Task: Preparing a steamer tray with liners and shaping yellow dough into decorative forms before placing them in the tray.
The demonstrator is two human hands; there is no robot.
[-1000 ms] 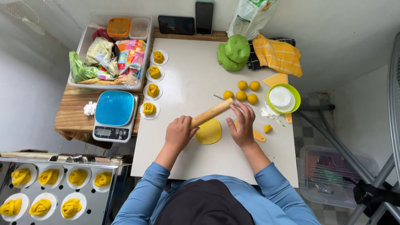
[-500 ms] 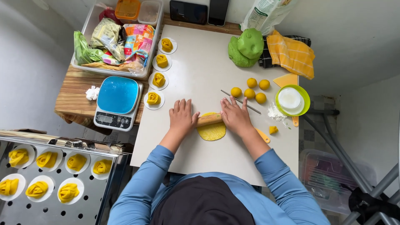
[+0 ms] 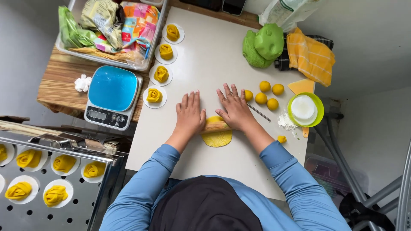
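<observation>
Both hands are flat on a wooden rolling pin [image 3: 215, 125] near the middle of the white desk [image 3: 205, 64] – left hand [image 3: 189, 114] and right hand [image 3: 233, 109] have fingers stretched out and palms pressing down, so nothing is gripped, just pushed against. Under the pin sits a thin round of yellow dough [image 3: 217, 138], peeking out on the side nearest the person. That dough looks soft and light, the kind that would stretch or tear if lifted by one edge, so I'd say get under it from the rim with flat fingers; the pin is stiff and best worked from its 2 ends, which is about where the palms are. Just right of the right hand are 5 small yellow dough balls [image 3: 265, 93], a thin metal stick [image 3: 258, 113], a green bowl [image 3: 305, 110] with white stuff in it and a spill of flour [image 3: 284, 121]. Up the left edge run 4 little white plates with rose-shaped pieces [image 3: 155, 96], beside a blue kitchen scale [image 3: 113, 97] and a bin of packets [image 3: 107, 30]. A green dough lump [image 3: 263, 46] and yellow cloth [image 3: 310, 55] sit at the far side. Lower left there's a perforated metal tray [image 3: 64, 201] with more roses – tight little room, grey floor.
</observation>
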